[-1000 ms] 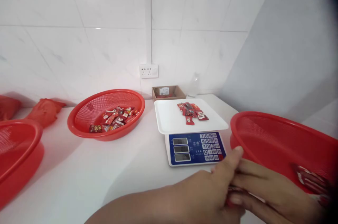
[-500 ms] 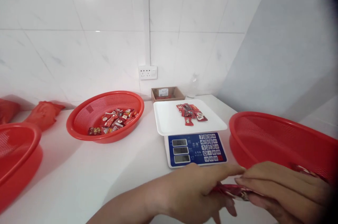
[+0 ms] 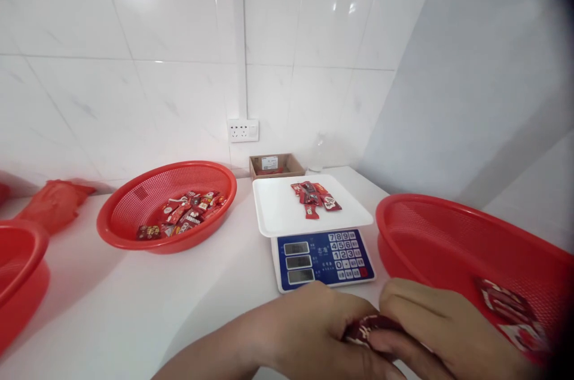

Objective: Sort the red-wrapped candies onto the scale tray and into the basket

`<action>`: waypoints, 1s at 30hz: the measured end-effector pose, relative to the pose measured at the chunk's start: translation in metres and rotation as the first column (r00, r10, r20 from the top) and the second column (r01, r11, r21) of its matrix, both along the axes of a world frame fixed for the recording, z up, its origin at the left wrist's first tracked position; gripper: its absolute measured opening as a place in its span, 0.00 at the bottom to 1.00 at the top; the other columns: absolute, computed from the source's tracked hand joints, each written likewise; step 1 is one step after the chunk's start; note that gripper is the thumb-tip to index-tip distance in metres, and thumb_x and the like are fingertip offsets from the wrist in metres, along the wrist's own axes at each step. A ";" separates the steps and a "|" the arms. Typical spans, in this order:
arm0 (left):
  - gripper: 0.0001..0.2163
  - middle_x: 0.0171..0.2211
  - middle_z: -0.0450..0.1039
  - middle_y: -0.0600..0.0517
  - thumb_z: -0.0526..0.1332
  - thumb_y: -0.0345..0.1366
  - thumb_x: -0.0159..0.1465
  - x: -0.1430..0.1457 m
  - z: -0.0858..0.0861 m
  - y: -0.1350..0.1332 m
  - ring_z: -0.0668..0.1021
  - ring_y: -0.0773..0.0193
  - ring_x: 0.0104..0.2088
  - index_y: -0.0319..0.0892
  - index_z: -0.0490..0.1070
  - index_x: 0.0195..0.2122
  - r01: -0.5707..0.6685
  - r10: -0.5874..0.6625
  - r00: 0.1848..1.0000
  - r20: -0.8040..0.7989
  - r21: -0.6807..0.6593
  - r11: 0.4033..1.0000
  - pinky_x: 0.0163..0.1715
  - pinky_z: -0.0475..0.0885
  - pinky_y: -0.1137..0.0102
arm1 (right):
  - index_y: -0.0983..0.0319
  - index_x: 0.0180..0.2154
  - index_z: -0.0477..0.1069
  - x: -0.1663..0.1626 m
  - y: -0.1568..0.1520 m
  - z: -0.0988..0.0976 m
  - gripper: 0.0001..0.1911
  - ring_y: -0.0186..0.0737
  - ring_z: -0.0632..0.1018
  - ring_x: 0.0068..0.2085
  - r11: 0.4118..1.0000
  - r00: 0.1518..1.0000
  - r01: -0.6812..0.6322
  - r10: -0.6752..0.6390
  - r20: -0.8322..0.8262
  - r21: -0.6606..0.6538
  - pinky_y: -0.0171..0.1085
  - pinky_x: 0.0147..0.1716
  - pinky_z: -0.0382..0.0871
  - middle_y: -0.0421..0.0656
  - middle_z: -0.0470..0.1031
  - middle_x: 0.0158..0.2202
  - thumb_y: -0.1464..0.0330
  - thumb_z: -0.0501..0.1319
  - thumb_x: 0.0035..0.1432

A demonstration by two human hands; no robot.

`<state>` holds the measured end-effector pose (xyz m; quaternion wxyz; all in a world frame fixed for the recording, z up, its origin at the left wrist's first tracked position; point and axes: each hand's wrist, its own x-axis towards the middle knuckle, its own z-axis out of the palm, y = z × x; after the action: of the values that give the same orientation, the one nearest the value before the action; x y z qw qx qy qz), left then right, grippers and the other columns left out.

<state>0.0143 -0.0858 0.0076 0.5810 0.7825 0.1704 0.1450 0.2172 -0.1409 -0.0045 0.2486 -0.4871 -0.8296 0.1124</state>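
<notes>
Low in front of the scale, my left hand (image 3: 305, 329) is closed on a dark red snack packet (image 3: 365, 327) with pale lettering. My right hand (image 3: 439, 329) meets it from the right, its fingers wrapped over the same packet and covering much of it. Just beyond my hands stands a white digital scale (image 3: 323, 260) with a blue keypad panel. Several red snack packets (image 3: 310, 196) lie in a small pile on its white tray (image 3: 273, 215). Beside my right hand, a red basket (image 3: 403, 230) holds a few dark red packets (image 3: 506, 302).
Left of the scale, a red perforated basket (image 3: 130, 195) holds several mixed packets. Another red basket (image 3: 27, 248) is cut off at the left edge, with a red bag (image 3: 56, 204) behind it. A cardboard box (image 3: 291, 168) stands behind the scale by the tiled wall.
My view has turned slightly right. Both hands have come closer together, and the packet's lettering now shows between them. More packets show in the right-hand basket.
</notes>
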 end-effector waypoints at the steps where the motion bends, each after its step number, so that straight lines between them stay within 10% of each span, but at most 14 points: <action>1: 0.09 0.25 0.67 0.56 0.62 0.41 0.56 0.000 0.001 0.000 0.69 0.68 0.28 0.42 0.73 0.33 -0.026 0.027 1.000 -0.010 0.066 0.997 0.28 0.63 0.74 | 0.55 0.25 0.69 -0.004 0.003 0.001 0.09 0.37 0.71 0.24 1.000 1.000 0.000 0.001 0.018 -0.026 0.35 0.21 0.64 0.40 0.71 0.23 0.61 0.57 0.56; 8: 0.08 0.27 0.71 0.53 0.60 0.40 0.57 -0.003 0.000 0.009 0.71 0.69 0.27 0.40 0.66 0.32 -0.236 0.256 0.963 0.088 -0.190 0.953 0.24 0.63 0.76 | 0.56 0.24 0.67 -0.022 0.025 0.022 0.17 0.37 0.72 0.24 0.993 0.997 0.041 -0.048 -0.067 -0.113 0.35 0.20 0.67 0.41 0.72 0.23 0.57 0.50 0.60; 12: 0.11 0.25 0.72 0.52 0.60 0.42 0.57 -0.008 0.002 0.018 0.70 0.71 0.23 0.40 0.63 0.32 -0.363 0.414 0.902 0.122 -0.307 0.880 0.19 0.59 0.78 | 0.54 0.44 0.69 -0.018 0.034 0.024 0.14 0.41 0.76 0.33 0.988 0.989 0.141 -0.138 -0.053 0.058 0.37 0.27 0.73 0.42 0.76 0.37 0.57 0.56 0.56; 18: 0.12 0.22 0.69 0.55 0.65 0.40 0.53 -0.015 0.006 0.029 0.69 0.73 0.23 0.38 0.67 0.31 -0.370 0.433 0.894 0.118 -0.352 0.860 0.21 0.59 0.77 | 0.55 0.47 0.68 -0.028 0.049 0.036 0.14 0.41 0.76 0.43 0.895 0.958 -0.238 0.153 0.241 0.377 0.40 0.42 0.72 0.42 0.75 0.42 0.69 0.54 0.60; 25: 0.14 0.23 0.68 0.54 0.61 0.45 0.56 -0.021 0.002 0.043 0.66 0.73 0.22 0.37 0.68 0.30 -0.499 0.543 0.828 0.139 -0.261 0.827 0.20 0.57 0.76 | 0.61 0.41 0.71 -0.043 0.078 0.042 0.10 0.42 0.76 0.38 0.769 0.918 -0.327 0.120 0.378 0.550 0.42 0.37 0.70 0.46 0.76 0.36 0.68 0.54 0.59; 30: 0.13 0.28 0.68 0.56 0.58 0.44 0.59 -0.026 0.001 0.050 0.62 0.76 0.19 0.43 0.65 0.42 -0.691 0.772 0.549 0.320 -0.346 0.634 0.19 0.56 0.77 | 0.61 0.39 0.71 -0.039 0.132 0.041 0.10 0.42 0.75 0.36 0.884 0.962 -0.123 -0.005 0.273 0.451 0.39 0.32 0.67 0.44 0.76 0.34 0.65 0.57 0.55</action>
<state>-0.0114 -0.0354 0.0082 0.5569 0.5287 0.3581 0.5311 0.1780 -0.0090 0.0368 0.2405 -0.3983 -0.8728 -0.1476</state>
